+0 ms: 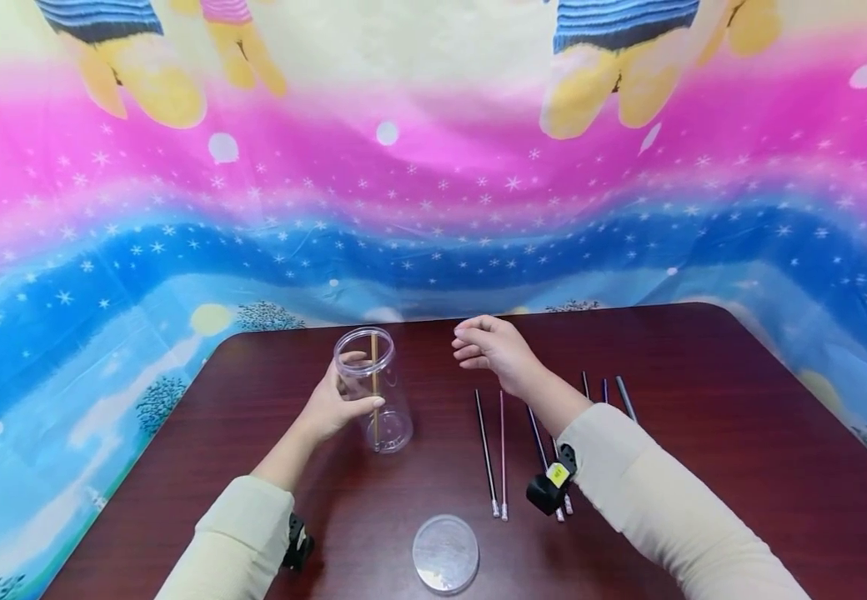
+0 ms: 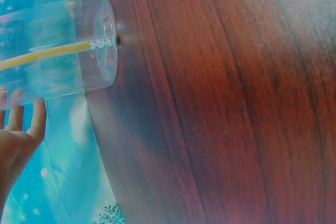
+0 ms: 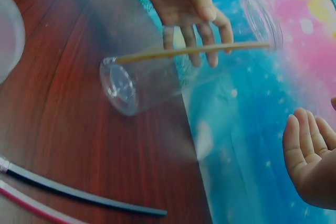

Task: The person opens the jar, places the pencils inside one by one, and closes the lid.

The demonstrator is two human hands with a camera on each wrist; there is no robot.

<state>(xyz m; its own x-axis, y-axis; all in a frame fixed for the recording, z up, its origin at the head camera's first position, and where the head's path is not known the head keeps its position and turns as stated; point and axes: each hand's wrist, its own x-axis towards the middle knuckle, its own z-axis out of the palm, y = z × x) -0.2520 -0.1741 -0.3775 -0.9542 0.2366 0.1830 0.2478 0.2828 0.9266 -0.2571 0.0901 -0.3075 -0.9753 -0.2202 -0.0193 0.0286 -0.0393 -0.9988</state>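
A clear plastic jar (image 1: 392, 400) stands on the table with its mouth uncovered. My left hand (image 1: 336, 400) grips it from the left side, thumb across the front and fingers behind. Inside leans a yellow pencil (image 1: 375, 383), its pale ferrule end at the jar's bottom in the left wrist view. To the right of the jar, my right hand (image 1: 497, 350) is raised over the table with relaxed fingers and nothing in them. The right wrist view shows the jar (image 3: 152, 77) with the left hand (image 3: 184, 3) around it, and the right hand (image 3: 312, 161) apart from it.
A round clear lid (image 1: 445, 554) lies near the front of the table (image 1: 253, 417). Right of the jar lie a black pencil (image 1: 486, 450) and a pink pencil (image 1: 504, 454), with several more pencils partly under the right forearm. A patterned cloth (image 1: 433, 200) hangs behind the table.
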